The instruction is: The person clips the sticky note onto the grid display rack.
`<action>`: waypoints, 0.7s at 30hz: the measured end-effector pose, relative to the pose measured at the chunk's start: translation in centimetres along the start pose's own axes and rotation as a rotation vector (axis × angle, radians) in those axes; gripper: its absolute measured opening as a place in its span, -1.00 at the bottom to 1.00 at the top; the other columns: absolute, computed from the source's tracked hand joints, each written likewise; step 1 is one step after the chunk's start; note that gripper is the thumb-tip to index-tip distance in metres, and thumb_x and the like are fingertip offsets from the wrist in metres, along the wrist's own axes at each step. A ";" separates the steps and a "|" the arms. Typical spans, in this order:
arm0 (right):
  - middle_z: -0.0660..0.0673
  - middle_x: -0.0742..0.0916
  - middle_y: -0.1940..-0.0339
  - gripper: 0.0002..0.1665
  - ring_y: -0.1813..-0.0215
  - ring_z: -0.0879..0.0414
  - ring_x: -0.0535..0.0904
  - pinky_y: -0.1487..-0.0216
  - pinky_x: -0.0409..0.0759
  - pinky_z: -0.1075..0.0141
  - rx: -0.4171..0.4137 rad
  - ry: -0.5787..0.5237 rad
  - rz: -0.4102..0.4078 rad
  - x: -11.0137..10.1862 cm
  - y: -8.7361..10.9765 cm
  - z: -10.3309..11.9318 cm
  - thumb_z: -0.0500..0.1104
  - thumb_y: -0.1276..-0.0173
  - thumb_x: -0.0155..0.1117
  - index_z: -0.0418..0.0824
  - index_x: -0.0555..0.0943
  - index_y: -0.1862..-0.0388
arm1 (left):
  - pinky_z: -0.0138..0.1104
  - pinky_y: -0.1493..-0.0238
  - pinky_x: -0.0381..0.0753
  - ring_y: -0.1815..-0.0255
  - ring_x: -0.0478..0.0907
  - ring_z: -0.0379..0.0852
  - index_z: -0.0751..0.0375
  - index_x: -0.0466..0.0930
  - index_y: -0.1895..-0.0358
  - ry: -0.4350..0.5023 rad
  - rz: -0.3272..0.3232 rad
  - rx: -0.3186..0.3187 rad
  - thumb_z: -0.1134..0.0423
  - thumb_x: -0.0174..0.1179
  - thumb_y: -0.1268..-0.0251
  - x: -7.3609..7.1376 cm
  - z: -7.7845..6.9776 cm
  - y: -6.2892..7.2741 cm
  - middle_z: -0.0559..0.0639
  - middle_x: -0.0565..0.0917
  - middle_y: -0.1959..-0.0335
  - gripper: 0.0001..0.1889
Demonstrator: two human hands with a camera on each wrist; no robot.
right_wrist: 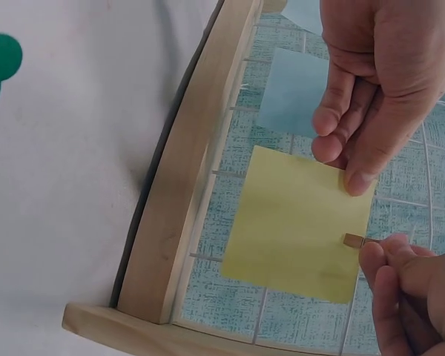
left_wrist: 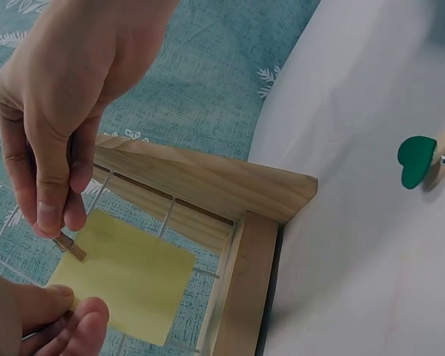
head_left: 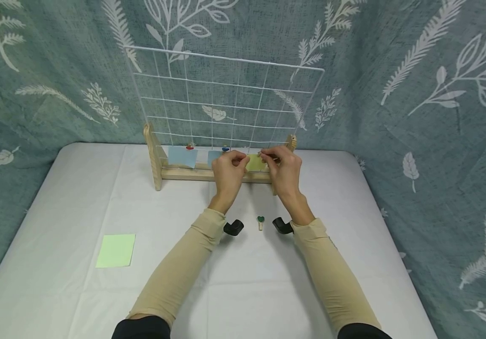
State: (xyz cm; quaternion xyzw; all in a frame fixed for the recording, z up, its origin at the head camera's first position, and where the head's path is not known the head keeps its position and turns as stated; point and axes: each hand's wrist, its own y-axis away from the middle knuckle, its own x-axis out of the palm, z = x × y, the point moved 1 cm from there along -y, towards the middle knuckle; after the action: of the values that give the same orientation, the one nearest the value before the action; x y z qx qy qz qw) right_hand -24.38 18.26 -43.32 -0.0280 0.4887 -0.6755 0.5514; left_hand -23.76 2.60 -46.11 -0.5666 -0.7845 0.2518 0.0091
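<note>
A yellow paper note (right_wrist: 297, 222) lies against the white wire grid (head_left: 234, 110), low on its right side. My left hand (head_left: 229, 175) pinches the note's upper left corner between thumb and fingers. With thumb and fingertips my right hand (head_left: 285, 172) grips a small wooden clothespin (right_wrist: 354, 241), whose tip sits over the note's top edge. Most of that clothespin is hidden by the fingers. To the left, two blue notes (head_left: 182, 157) hang on the grid, held by a red-topped clip (head_left: 189, 146) and a blue-topped clip (head_left: 226, 148).
A wooden stand (head_left: 192, 174) holds the grid upright at the table's back. On the white table (head_left: 56, 245) lie a green note (head_left: 115, 250) at left and a clothespin with a green heart (head_left: 261, 222) between the forearms. Black wrist camera mounts (head_left: 234, 228) jut inward from both wrists.
</note>
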 end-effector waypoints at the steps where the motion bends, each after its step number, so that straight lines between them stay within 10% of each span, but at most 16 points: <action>1: -0.22 0.83 0.30 -0.93 0.37 -0.04 0.80 0.30 0.78 0.15 0.002 0.000 0.001 0.0 0.0 0.1 -0.35 -0.31 0.54 -0.32 0.83 0.24 | -0.38 0.55 0.63 0.61 0.73 -0.10 0.31 0.84 0.25 0.003 -0.002 0.001 0.35 0.46 -0.34 0.0 0.0 0.0 0.12 0.81 0.49 -0.93; 21: -0.25 0.82 0.04 -0.71 0.16 -0.09 0.82 0.29 0.80 0.13 -0.038 0.034 0.039 -0.4 1.2 0.7 -0.44 -0.43 0.36 -0.32 0.76 -0.09 | -0.33 0.52 0.66 0.54 0.72 -0.08 0.28 0.81 0.31 0.001 -0.056 0.038 0.33 0.46 -0.34 -0.6 0.5 0.6 0.11 0.79 0.43 -0.91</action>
State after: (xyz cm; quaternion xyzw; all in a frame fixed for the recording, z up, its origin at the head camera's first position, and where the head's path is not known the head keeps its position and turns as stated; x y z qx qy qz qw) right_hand -22.94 18.27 -43.63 -0.0175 0.5113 -0.6555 0.5554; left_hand -23.12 2.01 -46.61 -0.5443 -0.7952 0.2659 0.0270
